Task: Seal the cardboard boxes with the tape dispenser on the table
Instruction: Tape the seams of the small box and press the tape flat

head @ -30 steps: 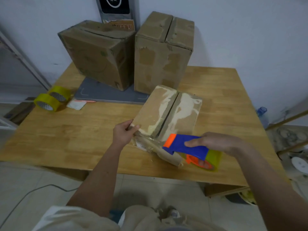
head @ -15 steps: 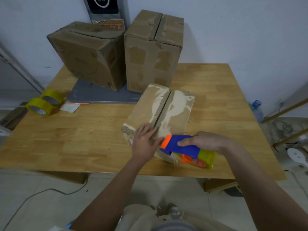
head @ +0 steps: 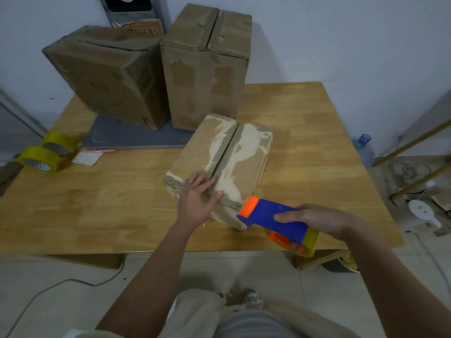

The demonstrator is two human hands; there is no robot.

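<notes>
Left hand [head: 198, 199] now lying flat on near end of cardboard box [head: 220, 167] at table [head: 97, 203] centre, fingers straight, pressing tape start over seam. Right hand [head: 317, 219] gripping tape dispenser [head: 275, 219] at near edge. Next, I'm judging: pulling dispenser along seam, straight, tape taut.

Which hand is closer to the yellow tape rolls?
Left. The left hand lies on the small box, nearer the yellow tape rolls; the right hand is farther away.
</notes>
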